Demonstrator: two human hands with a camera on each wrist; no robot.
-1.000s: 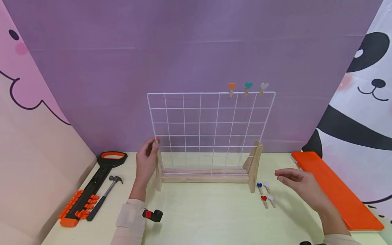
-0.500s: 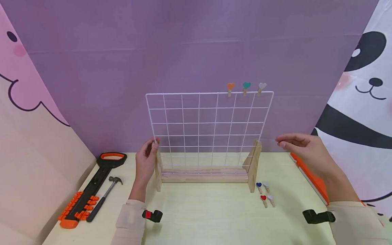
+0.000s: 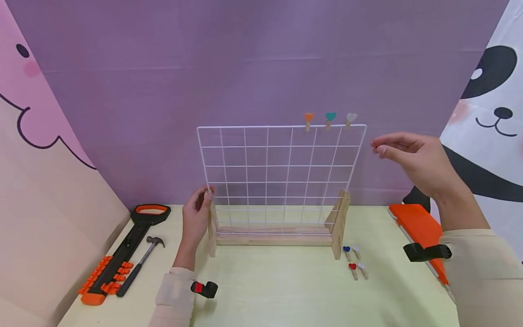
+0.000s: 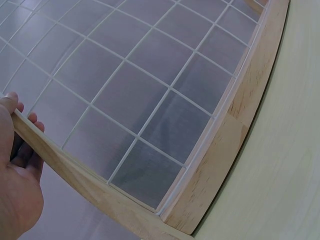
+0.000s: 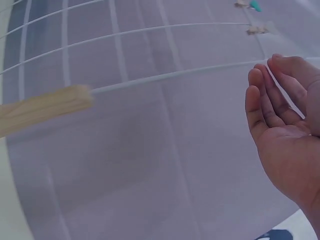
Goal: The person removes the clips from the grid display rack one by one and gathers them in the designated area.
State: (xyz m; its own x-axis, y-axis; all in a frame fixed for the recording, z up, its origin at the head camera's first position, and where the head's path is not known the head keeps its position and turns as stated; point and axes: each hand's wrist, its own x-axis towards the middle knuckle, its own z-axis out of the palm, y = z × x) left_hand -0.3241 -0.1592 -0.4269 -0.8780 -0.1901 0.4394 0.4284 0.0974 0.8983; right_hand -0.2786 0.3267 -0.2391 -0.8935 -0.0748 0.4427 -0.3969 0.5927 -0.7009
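Observation:
A white wire grid panel (image 3: 267,166) stands upright in a wooden stand (image 3: 273,239). My left hand (image 3: 195,215) grips the top of the stand's left upright (image 4: 75,175), where the panel's edge meets it. Clipped along the panel's top wire toward the right are an orange heart clothespin (image 3: 308,119), a teal heart clothespin (image 3: 330,118) and a white heart clothespin (image 3: 351,118). My right hand (image 3: 422,163) hovers in the air just right of the panel's upper right corner, fingers loosely bent. Nothing shows in its palm in the right wrist view.
Several small heart clothespins lie by the stand's right foot, among them a blue one (image 3: 347,250) and a red one (image 3: 352,269). An orange board (image 3: 414,222) lies at the right. On the left are a claw hammer (image 3: 140,265) and a black-and-orange tool rack (image 3: 130,245).
My right hand has risen from beside the loose clothespins to the height of the panel's top. The left hand keeps its grip on the stand.

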